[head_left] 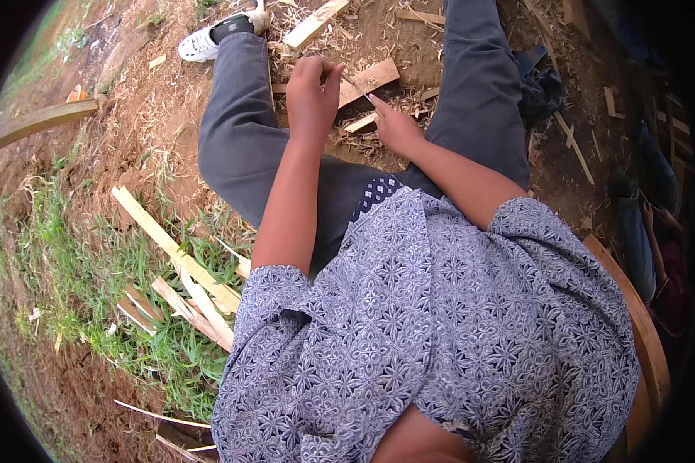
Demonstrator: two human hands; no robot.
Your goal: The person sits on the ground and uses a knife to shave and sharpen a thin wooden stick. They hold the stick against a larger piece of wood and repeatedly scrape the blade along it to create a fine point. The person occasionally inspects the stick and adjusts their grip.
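Observation:
Between my legs, a slender piece [356,83], thin and dark, slants from one hand to the other. My left hand [313,91] is closed, with its fingertips pinched at the upper end. Lower and to the right, my right hand [398,129] is closed around the other end, its thumb lying along it. Whether this is a knife blade, a wood sliver or both is too small to tell. Just beyond and beneath the hands, a flat wooden board [378,77] lies on the ground. A shorter wood piece [361,123] rests by my right hand.
Wood shavings [181,100] litter the brown soil. Another wood block [315,23] lies ahead. Long pale strips [174,245] rest on grass at my left, and a curved wooden beam [42,125] juts in there. Dark cloth [544,89] lies beyond my right leg. Another person [656,247] is at far right.

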